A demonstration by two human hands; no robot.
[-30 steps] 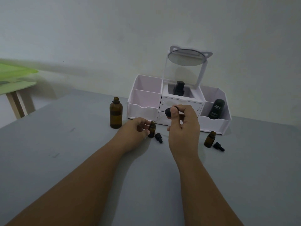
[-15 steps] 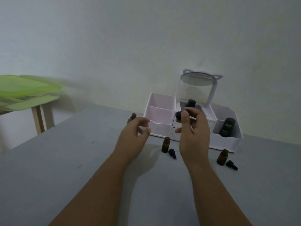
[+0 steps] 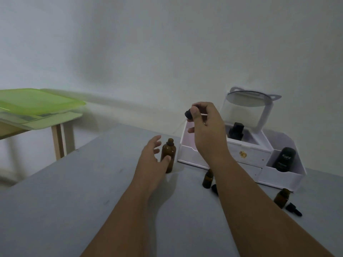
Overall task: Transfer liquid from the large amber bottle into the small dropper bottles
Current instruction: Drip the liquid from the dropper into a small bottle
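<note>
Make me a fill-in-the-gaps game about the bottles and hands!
The right hand pinches a black ____.
The left hand reaches for the ____ brown bottle.
That bottle has no ____ on top.
The dropper cap beside the small bottle lies on the ____.

Missing words: dropper; large; cap; table

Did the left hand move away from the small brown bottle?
Yes. The left hand left the small amber dropper bottle and reached leftward to the large amber glass bottle.

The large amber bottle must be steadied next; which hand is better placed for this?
Probably the left hand: it is open, right beside the large amber bottle, thumb at its side. The right hand is raised above, busy pinching a black dropper.
</note>
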